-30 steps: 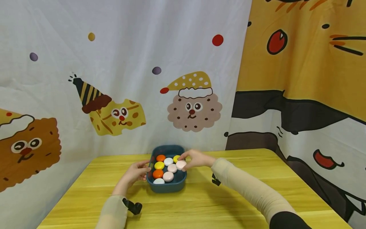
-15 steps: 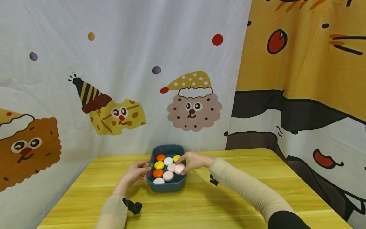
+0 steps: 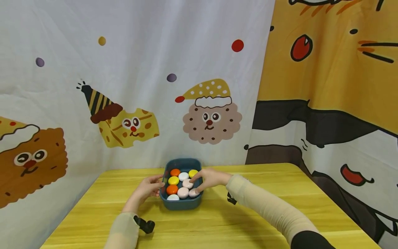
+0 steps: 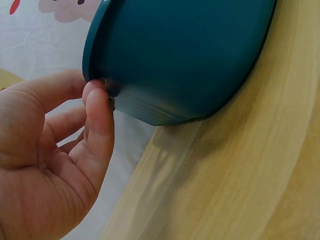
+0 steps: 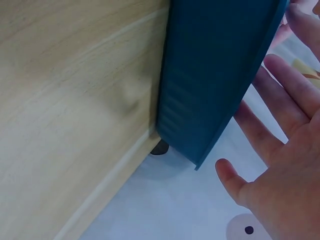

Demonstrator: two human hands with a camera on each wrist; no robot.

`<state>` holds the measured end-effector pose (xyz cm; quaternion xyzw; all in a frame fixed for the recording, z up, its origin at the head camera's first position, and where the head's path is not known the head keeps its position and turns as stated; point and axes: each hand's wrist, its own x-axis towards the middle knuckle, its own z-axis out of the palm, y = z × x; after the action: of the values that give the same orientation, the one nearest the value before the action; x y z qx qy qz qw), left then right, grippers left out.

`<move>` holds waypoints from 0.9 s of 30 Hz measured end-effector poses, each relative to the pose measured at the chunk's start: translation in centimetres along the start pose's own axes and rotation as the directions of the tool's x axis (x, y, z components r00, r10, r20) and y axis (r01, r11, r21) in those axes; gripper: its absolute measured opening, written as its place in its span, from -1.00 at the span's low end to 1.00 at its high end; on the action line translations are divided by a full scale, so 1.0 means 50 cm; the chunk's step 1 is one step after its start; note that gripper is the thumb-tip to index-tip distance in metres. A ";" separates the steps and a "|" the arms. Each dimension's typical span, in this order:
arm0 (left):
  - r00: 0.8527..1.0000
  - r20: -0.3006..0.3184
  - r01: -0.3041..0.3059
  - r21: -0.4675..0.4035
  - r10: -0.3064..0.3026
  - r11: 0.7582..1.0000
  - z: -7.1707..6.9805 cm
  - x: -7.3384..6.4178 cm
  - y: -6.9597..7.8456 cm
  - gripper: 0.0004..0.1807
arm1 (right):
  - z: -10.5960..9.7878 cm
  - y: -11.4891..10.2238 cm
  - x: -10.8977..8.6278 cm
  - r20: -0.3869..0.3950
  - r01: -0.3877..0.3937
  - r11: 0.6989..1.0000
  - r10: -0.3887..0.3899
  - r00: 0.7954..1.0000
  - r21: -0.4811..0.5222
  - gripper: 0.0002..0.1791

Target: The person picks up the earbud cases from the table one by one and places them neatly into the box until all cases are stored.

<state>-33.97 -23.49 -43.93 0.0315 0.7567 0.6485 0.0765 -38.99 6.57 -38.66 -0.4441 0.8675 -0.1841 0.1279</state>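
Note:
A dark blue rectangular box (image 3: 183, 205) stands on the table with glossy rounded discs inside. My left hand (image 3: 150, 187) pinches its left rim between thumb and fingers, as the left wrist view (image 4: 55, 145) shows. My right hand (image 3: 212, 177) reaches over the right rim, thumb touching a pale pink disc (image 3: 194, 193) in the near right corner. Its index finger is by another pink disc (image 3: 187, 184). A third pink disc (image 3: 183, 193) lies alongside. In the right wrist view, several fingers (image 5: 270, 100) extend outside the box wall; the discs are hidden there.
Orange (image 3: 172, 189), yellow (image 3: 173, 180) and white discs (image 3: 183, 176) fill the box's left and far parts. The light wooden table (image 3: 192, 230) extends around it. Close behind the box hangs a printed white curtain (image 3: 130, 69).
The pale pink disc between my right thumb and fingers has moved toward me into the box's near right corner. The thumb and index finger have spread apart. My left hand stays on the rim.

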 end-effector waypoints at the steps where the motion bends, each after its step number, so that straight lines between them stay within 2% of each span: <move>1: 1.000 0.000 0.000 -0.001 0.000 1.000 0.001 0.001 0.000 -0.37 | -0.001 0.000 -0.001 -0.003 0.001 1.000 -0.001 1.000 0.001 -0.47; 20: 1.000 -0.006 -0.004 0.004 0.004 1.000 0.005 -0.004 0.006 -0.37 | -0.017 -0.001 -0.018 -0.034 -0.010 1.000 0.010 0.999 0.007 -0.51; 27: 1.000 -0.016 0.006 0.013 -0.006 1.000 0.003 -0.001 0.002 -0.38 | -0.027 0.005 -0.025 -0.049 -0.014 0.999 0.016 0.999 0.042 -0.52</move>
<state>-33.88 -23.33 -43.83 0.0246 0.7616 0.6435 0.0724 -38.98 8.03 -37.50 -0.4301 0.8697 -0.2121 0.1168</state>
